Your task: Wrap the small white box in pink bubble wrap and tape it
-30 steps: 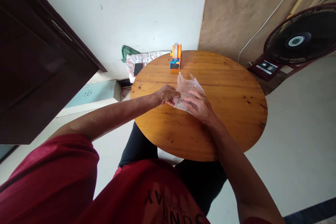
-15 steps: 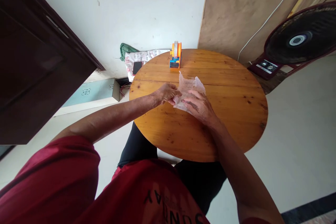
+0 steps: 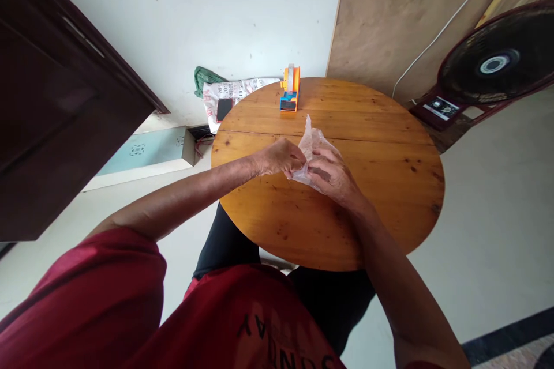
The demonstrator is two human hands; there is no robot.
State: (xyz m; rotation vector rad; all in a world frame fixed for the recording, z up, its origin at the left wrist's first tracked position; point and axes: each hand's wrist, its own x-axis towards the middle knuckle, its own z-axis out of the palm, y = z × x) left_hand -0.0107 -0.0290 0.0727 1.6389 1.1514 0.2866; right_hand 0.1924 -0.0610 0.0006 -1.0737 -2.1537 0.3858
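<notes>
A crinkled, translucent plastic wrap, which looks like bubble wrap, rests on the round wooden table. My left hand pinches its left edge, fingers closed. From the right, my right hand lies over the wrap with curled fingers pressed against its folded part. The two hands nearly meet at the fold. One corner of the wrap stands up between and beyond them. Whether anything is inside the wrap cannot be seen.
An orange and blue tape dispenser stands at the table's far edge. Behind the table's left side, a phone lies on a printed bag. A large fan stands at the right.
My left hand has moved slightly right, folding the wrap's left side up and over toward my right hand. The wrap now looks narrower, with a raised corner.
</notes>
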